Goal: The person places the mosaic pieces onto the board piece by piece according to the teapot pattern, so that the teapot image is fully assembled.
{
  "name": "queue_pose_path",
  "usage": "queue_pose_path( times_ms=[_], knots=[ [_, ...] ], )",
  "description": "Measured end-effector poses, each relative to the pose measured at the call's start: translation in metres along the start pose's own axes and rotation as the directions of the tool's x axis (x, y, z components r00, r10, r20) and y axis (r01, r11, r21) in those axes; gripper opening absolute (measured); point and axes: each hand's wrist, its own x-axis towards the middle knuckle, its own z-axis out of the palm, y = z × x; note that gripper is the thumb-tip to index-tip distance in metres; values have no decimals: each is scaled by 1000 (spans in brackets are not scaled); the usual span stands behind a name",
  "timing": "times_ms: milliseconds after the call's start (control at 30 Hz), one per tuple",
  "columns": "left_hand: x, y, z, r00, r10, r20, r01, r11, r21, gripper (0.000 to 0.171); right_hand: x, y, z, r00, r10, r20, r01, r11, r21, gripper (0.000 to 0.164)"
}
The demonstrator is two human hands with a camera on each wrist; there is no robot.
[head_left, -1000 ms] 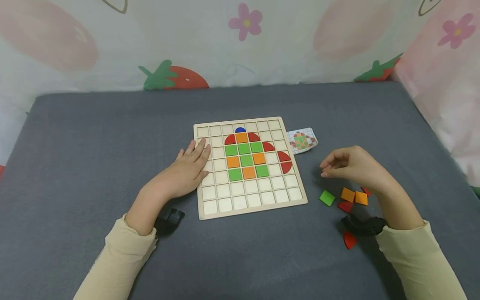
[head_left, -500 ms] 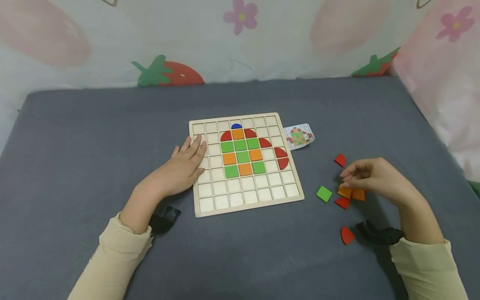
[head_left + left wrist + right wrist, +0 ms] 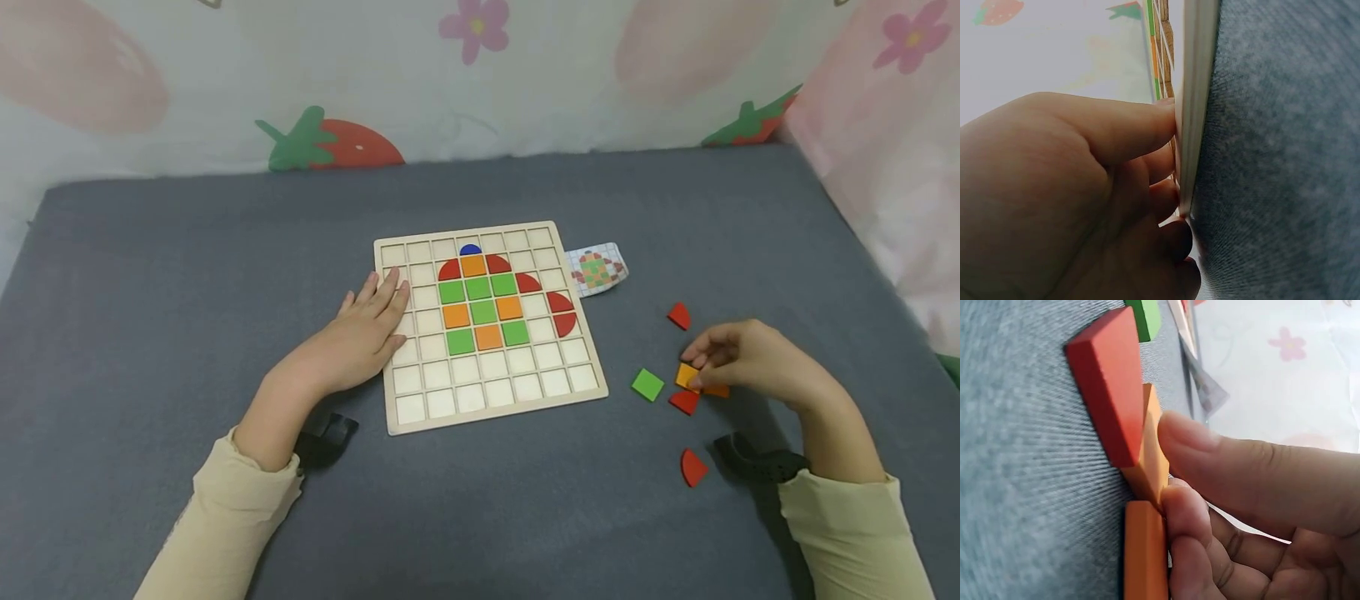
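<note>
My left hand (image 3: 358,337) lies flat with its fingers over the left edge of a wooden grid board (image 3: 491,417); its thumb meets the board's side in the left wrist view. Green and orange squares, red quarter circles and a blue half-round piece (image 3: 470,249) fill some cells. My right hand (image 3: 750,358) is over the loose pieces at the right. Its thumb and curled fingers pinch an orange square tile (image 3: 686,375) at its corner. A second orange tile (image 3: 1145,550) sits under the fingers, and a red quarter-circle piece (image 3: 1110,387) lies against the pinched one.
A green square (image 3: 647,385) lies left of the right hand. One red piece (image 3: 679,316) is beyond that hand, another (image 3: 693,467) nearer the front. A printed pattern card (image 3: 598,269) sticks out at the board's right. Grey cloth (image 3: 225,250) covers the table; a patterned curtain hangs behind.
My right hand has moved right and nearer the body, down onto the orange tiles. A red piece beyond it now shows. The left hand stays on the board; the head view has shifted slightly.
</note>
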Motion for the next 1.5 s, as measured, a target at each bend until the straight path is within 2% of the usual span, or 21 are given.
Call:
queue_pose_path(
  times_ms=[267, 467, 867, 1033, 1167, 1500],
  knots=[
    [-3, -1, 0, 1000, -6, -4, 6, 1000, 1, 60, 4, -4, 2, 1000, 11, 10, -10, 996, -91, 20],
    [-6, -3, 2, 1000, -10, -6, 10, 1000, -4, 60, 7, -6, 5, 999, -29, 30, 32, 993, -111, 20],
    [-11, -4, 4, 1000, -27, -2, 27, 1000, -13, 60, 10, -11, 7, 998, -34, 45, 41, 988, -150, 22],
    [-10, -3, 4, 1000, -25, 7, 25, 1000, -12, 61, 9, -10, 7, 998, -41, 44, 46, 990, -130, 22],
    [-6, -3, 1, 1000, -11, 7, 11, 1000, -2, 61, 7, -10, 8, 998, -55, 24, 56, 996, -69, 17],
    [0, -1, -2, 1000, 1, 14, -1, 1000, 17, 61, 3, -10, 9, 994, -82, -76, 80, 996, -33, 12]
  ],
)
